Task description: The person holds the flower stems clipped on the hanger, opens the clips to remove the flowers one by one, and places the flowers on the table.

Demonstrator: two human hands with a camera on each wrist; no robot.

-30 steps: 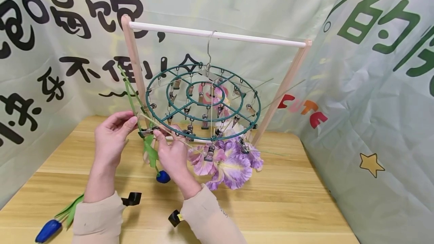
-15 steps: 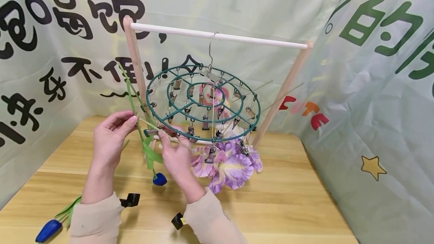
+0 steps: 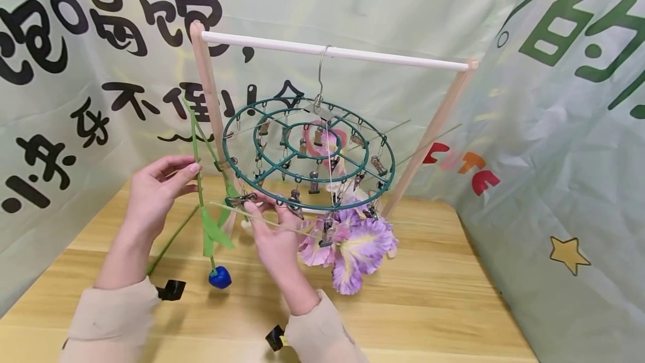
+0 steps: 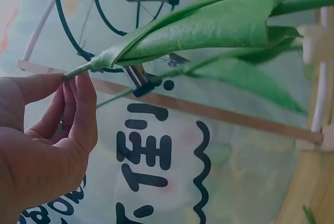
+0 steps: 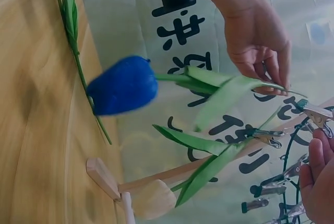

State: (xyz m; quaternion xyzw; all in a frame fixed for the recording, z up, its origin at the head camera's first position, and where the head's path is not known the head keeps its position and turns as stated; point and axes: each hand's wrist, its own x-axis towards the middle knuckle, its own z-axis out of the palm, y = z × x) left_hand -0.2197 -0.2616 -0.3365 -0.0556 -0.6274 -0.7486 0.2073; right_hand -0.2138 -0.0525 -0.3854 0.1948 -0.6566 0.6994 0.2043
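My left hand (image 3: pixel 158 192) pinches the green stem of a blue artificial tulip (image 3: pixel 219 277), which hangs bloom down over the table. In the left wrist view, thumb and fingertips hold the thin stem (image 4: pixel 78 71) just past its leaves. My right hand (image 3: pixel 276 237) grips a metal clip (image 3: pixel 241 200) at the near left rim of a round green clip hanger (image 3: pixel 302 204). The right wrist view shows this clip (image 5: pixel 317 113) close to the stem's tip, apart from it. A white tulip (image 5: pixel 155 199) hangs from a neighbouring clip (image 5: pixel 266 136).
The hanger hooks onto the white bar (image 3: pixel 272 45) of a wooden stand (image 3: pixel 425 133). Purple iris-like flowers (image 3: pixel 353 248) hang at its front right, several bare clips inside. Another stem (image 3: pixel 173 240) lies on the wooden table (image 3: pixel 428 307) at left. Printed cloth (image 3: pixel 554 144) surrounds it.
My left hand has moved left, drawing the tulip away from the clip, and its bloom has swung left. My right hand has shifted slightly right with the clip. The head view has turned a little.
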